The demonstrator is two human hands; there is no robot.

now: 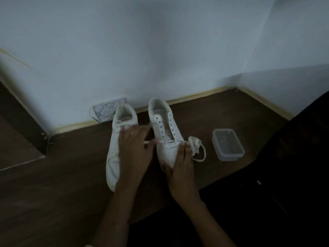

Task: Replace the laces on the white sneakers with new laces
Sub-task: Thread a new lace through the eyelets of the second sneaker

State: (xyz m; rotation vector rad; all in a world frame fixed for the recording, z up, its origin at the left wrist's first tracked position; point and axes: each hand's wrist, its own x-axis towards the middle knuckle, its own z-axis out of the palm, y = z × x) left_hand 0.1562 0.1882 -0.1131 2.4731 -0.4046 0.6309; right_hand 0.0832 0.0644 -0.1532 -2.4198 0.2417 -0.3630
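Two white sneakers stand side by side on the dark wooden floor, toes toward me. The left sneaker (114, 139) is partly covered by my left hand (135, 150), which pinches the end of a white lace (151, 142) coming out of the lowest eyelets of the right sneaker (165, 125). The upper eyelets of that right sneaker are bare. My right hand (181, 168) grips the right sneaker's toe. The rest of the lace (195, 147) lies bunched and looped on the floor beside that toe.
A clear plastic container (227, 144) sits on the floor right of the shoes. A patterned flat card or packet (106, 111) leans against the white wall behind the left sneaker. A dark panel edge (23, 132) is at the left; dark clothing fills the lower right.
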